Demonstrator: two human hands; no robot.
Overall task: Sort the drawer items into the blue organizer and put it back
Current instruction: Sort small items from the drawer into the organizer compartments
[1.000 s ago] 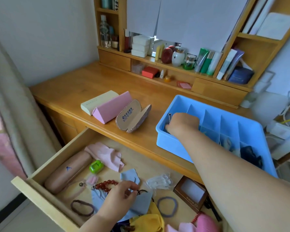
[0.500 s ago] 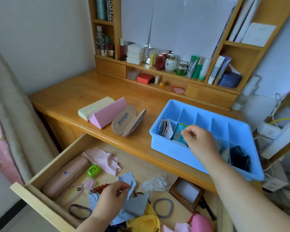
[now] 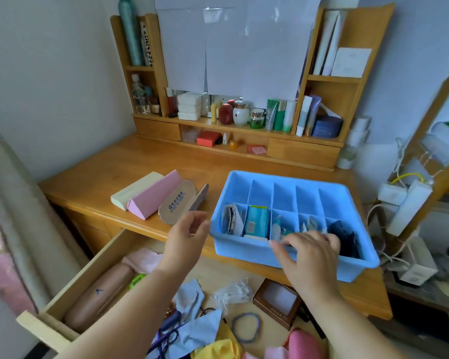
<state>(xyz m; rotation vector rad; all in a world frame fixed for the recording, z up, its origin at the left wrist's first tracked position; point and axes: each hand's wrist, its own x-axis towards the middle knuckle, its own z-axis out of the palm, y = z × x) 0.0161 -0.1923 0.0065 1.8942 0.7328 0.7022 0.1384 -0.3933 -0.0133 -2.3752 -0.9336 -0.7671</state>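
The blue organizer [image 3: 283, 178] sits on the desk at the right, its front edge over the open drawer [image 3: 70, 286]. Its front compartments hold a folded silver item [image 3: 230, 220], a teal packet [image 3: 257, 221], small packets and a dark item [image 3: 345, 237]; the back row looks bare. My right hand [image 3: 309, 255] curls its fingers over the organizer's front wall, thumb at the rim. My left hand [image 3: 187, 237] hovers just left of the organizer, fingers loosely bent and holding nothing.
The drawer holds a brown case [image 3: 96, 299], pink cloth [image 3: 143, 260], blue cloths [image 3: 192, 330], a bag of swabs [image 3: 233, 291], a brown box [image 3: 278, 301] and a hair tie [image 3: 245, 326]. A cream case [image 3: 135, 190], pink case [image 3: 156, 194] and open cardboard case [image 3: 182, 203] lie on the desk.
My left hand has risen out of the drawer to the organizer's left side. My right hand moved from the back-left compartment to the front wall.
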